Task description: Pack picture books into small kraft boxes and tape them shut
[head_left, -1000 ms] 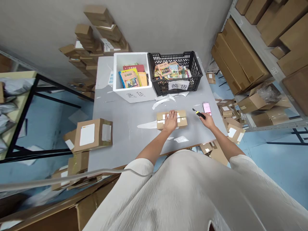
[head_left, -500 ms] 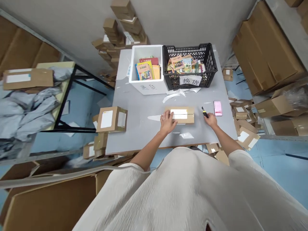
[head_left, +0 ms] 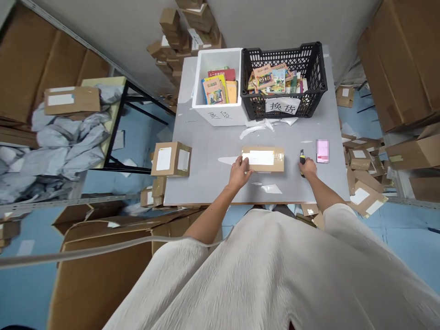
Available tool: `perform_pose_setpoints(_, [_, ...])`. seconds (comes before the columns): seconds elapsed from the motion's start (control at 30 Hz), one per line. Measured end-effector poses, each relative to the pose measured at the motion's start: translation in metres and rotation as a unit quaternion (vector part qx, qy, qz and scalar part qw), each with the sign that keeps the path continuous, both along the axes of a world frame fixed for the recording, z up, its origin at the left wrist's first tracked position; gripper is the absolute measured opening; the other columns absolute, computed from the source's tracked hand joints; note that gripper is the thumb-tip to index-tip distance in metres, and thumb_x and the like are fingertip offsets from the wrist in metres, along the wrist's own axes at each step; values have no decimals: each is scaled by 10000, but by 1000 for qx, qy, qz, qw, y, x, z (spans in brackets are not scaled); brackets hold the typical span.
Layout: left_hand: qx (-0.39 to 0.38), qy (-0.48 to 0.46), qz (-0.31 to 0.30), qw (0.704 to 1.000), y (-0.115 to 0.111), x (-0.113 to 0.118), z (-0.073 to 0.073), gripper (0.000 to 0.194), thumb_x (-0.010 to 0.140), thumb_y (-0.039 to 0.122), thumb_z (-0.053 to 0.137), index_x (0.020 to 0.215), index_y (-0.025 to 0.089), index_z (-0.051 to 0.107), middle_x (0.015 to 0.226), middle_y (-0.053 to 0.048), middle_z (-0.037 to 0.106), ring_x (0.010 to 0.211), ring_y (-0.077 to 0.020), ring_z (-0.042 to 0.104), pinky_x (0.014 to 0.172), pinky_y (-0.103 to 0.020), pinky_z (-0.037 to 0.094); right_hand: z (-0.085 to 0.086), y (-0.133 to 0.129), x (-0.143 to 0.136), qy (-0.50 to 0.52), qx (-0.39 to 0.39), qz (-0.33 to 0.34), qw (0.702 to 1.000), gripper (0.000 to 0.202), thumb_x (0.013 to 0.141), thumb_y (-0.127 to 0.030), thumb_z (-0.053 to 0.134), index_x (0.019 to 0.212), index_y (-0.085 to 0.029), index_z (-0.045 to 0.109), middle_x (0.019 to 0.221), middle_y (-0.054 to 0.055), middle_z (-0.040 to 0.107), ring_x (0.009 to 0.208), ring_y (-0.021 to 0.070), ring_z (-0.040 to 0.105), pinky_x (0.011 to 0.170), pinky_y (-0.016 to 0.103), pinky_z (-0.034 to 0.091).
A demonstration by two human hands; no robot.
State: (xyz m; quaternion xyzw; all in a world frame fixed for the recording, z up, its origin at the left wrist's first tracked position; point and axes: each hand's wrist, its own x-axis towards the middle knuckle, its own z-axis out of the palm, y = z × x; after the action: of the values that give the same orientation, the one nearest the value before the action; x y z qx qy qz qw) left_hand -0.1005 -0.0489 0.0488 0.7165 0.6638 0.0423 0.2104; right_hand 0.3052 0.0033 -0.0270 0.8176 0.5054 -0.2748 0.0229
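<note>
A small cardboard box [head_left: 264, 167] with a white label and shiny tape at its right end lies on the grey table. My left hand [head_left: 239, 173] grips the box's left end, thumb at the near side and fingers over the far side. Right of the box, my right hand [head_left: 308, 168] is closed round a black and yellow utility knife [head_left: 302, 159], its tip pointing away from me. The knife is apart from the box. Beside that hand lies a pink phone-like rectangle [head_left: 322, 151], its surface blurred.
A white foam box [head_left: 220, 113] and a black plastic crate [head_left: 318, 87], both holding books, stand at the table's back. A labelled carton [head_left: 171, 172] sits at the left edge. Plastic scraps [head_left: 271, 189] litter the table [head_left: 206, 188]. Cartons crowd the floor.
My left hand has shifted from the box's top to its left end. The knife has turned from slanting left to pointing nearly straight away. The whole view has shifted too.
</note>
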Motion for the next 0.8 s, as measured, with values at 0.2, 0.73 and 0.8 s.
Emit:
perform_pose_setpoints(0.2, [14, -72, 26, 997, 4, -3, -6, 723, 984, 463, 758, 1644, 235, 566, 1763, -218, 439, 1525, -472, 553, 1279, -634, 482, 17, -6, -19, 47, 71, 1, 996, 407, 1111, -360, 525, 1416, -126, 661, 1470, 263, 674, 1322, 382, 696, 1130, 514, 559])
perform_pose_setpoints(0.73, [88, -225, 77, 967, 19, 7, -26, 930, 912, 329, 730, 1758, 240, 353, 1684, -206, 553, 1558, -462, 514, 1282, -689, 462, 89, -28, -82, 270, 220, 71, 935, 603, 959, -393, 651, 1544, -247, 641, 1509, 146, 736, 1257, 317, 746, 1153, 538, 613])
perform_pose_setpoints(0.8, [95, -243, 79, 962, 19, 7, -29, 1011, 901, 341, 744, 1796, 249, 282, 1709, -205, 535, 1569, -463, 508, 1282, -691, 459, 95, -26, -82, 287, 219, 47, 931, 603, 938, -384, 661, 1526, -251, 646, 1463, 142, 757, 1239, 311, 753, 1161, 541, 611])
